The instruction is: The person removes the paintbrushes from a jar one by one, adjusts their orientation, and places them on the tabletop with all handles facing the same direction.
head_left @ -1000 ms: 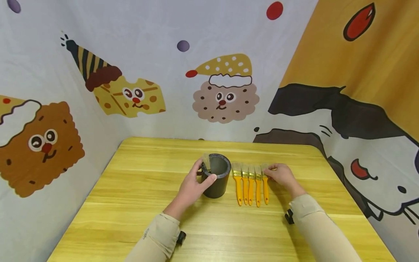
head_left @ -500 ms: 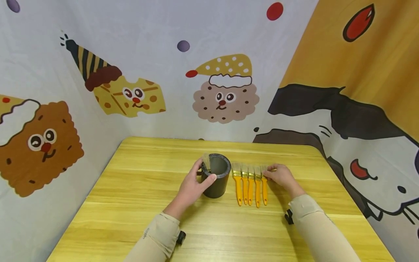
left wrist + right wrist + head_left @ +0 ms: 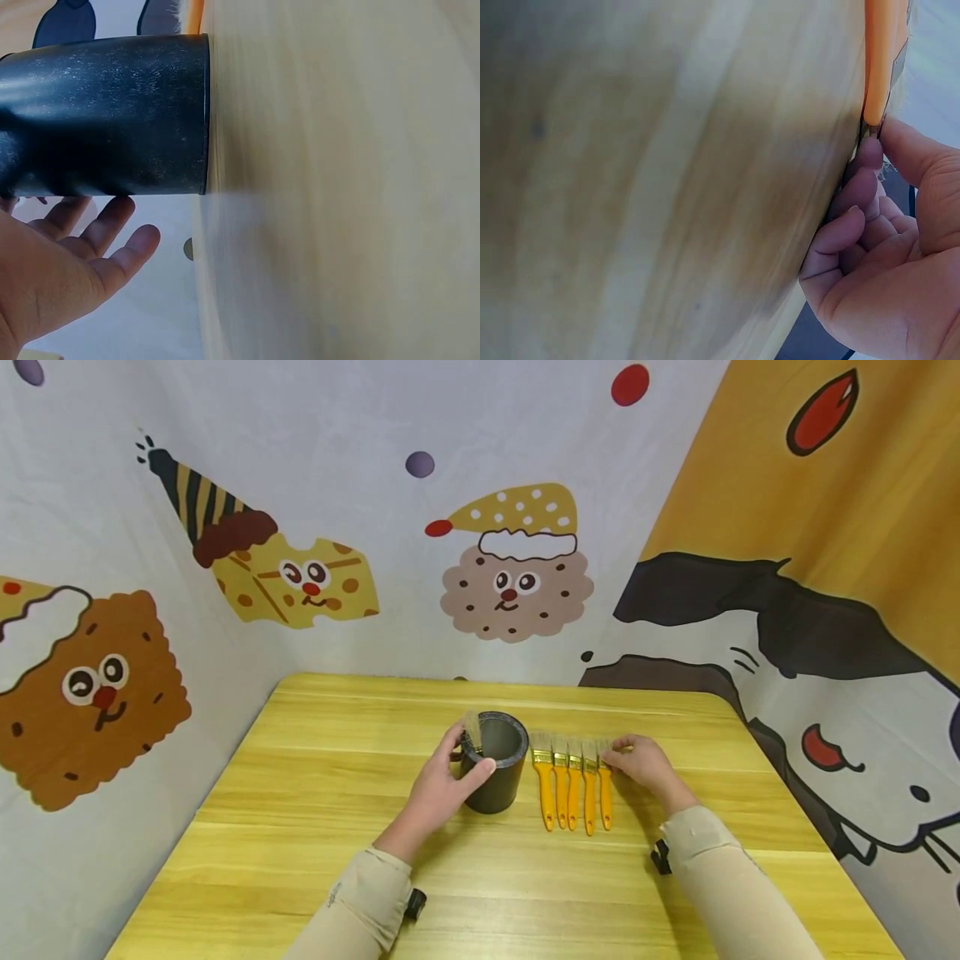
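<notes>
A black cup [image 3: 495, 789] stands upright on the table, and one paintbrush [image 3: 473, 732] leans inside it with its bristles above the left rim. My left hand [image 3: 442, 781] holds the cup from the left, thumb on the near rim; in the left wrist view several fingertips [image 3: 142, 238] lie along its dark side [image 3: 105, 112]. To the right of the cup, several orange-handled paintbrushes [image 3: 546, 793] lie side by side with their bristles away from me. My right hand [image 3: 643, 763] pinches the rightmost paintbrush [image 3: 606, 797] near its metal band, thumb and forefinger at the base of the orange handle [image 3: 883, 60].
The wood-grain table [image 3: 315, 827] has rounded back corners. Behind and beside it hangs a cartoon-printed cloth [image 3: 360, 468]. A black strap piece [image 3: 415, 904] shows at the left wrist, another strap piece [image 3: 662, 857] at the right.
The rightmost paintbrush has slid slightly left, closer to its neighbour, with my right hand on it. My left hand and the cup have stayed put.
</notes>
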`<state>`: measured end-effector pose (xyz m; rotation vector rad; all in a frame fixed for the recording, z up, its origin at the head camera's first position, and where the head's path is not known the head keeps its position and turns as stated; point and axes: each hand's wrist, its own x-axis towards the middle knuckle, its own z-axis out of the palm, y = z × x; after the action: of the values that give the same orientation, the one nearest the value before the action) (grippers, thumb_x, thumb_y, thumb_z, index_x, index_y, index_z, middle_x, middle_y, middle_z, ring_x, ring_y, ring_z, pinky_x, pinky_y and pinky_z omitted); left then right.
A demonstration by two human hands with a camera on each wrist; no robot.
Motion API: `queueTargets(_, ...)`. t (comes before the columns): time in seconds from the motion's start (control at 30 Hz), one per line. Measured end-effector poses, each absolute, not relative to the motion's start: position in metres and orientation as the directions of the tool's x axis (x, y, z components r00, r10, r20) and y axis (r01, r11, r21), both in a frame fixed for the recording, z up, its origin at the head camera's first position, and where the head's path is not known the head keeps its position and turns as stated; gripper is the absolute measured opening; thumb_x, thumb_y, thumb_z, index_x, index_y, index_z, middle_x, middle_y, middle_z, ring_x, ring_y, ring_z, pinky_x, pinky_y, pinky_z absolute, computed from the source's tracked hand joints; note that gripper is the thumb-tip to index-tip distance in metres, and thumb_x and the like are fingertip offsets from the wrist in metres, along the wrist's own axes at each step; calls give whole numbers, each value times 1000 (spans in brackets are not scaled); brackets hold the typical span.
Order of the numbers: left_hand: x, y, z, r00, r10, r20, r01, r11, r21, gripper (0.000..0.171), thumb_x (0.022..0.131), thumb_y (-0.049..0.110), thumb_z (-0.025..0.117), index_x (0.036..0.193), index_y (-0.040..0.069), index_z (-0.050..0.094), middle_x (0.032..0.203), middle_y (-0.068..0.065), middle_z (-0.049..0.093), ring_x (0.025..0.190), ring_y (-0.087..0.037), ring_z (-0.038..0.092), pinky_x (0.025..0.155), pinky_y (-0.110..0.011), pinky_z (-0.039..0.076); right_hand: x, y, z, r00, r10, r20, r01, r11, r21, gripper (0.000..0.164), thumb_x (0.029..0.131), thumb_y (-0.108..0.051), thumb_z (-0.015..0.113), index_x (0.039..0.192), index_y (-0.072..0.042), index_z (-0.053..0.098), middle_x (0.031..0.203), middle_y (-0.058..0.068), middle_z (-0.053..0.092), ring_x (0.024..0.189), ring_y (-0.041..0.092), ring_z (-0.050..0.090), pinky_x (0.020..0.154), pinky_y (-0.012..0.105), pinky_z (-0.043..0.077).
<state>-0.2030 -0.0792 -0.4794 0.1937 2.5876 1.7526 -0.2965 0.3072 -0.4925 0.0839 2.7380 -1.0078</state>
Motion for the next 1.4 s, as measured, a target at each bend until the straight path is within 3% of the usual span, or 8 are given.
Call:
queueTargets(0.13, -203, -79, -479, -992, 108, 62, 98, 368, 925, 87, 96, 70, 67, 167, 51, 22, 170, -7, 41, 148, -37, 51, 114, -68, 47, -296, 308, -493, -974, -30, -225, 120, 772, -624, 60, 106, -39, 67, 143, 7, 57, 134, 28, 67, 116, 37, 66, 98, 52, 56)
queueTargets(0.5, -201, -78, -478, -993, 98, 66, 98, 363, 927, 86, 96, 69, 69, 166, 52, 22, 169, -7, 43, 149, -38, 50, 115, -69, 45, -297, 308, -496, -974, -21, -225, 123, 785, -607, 61, 106, -39, 65, 145, 7, 57, 143, 33, 60, 123, 41, 62, 101, 55, 54)
queueTargets(0.97, -202, -78, -478, -992, 99, 79, 109, 352, 930, 85, 96, 67, 69, 166, 52, 23, 165, -7, 47, 142, -35, 55, 112, -67, 48, -296, 305, -494, -975, -27, -222, 118, 781, -613, 63, 106, -43, 65, 145, 6, 56, 147, 34, 57, 128, 46, 60, 105, 60, 52)
queueTargets(1.27, -201, -78, -477, -993, 94, 75, 104, 360, 927, 85, 96, 68, 69, 166, 51, 24, 167, -8, 45, 147, -38, 52, 113, -70, 46, -295, 302, -493, -973, -12, -230, 130, 795, -593, 64, 106, -44, 64, 145, 6, 56, 150, 35, 54, 133, 50, 56, 108, 63, 50)
queueTargets(1.4, -201, -78, -476, -993, 96, 74, 104, 361, 927, 85, 96, 67, 69, 166, 50, 24, 167, -7, 45, 146, -38, 52, 113, -69, 46, -295, 304, -495, -976, -12, -218, 124, 795, -594, 64, 106, -46, 65, 144, 6, 57, 143, 33, 60, 128, 46, 60, 105, 59, 52)
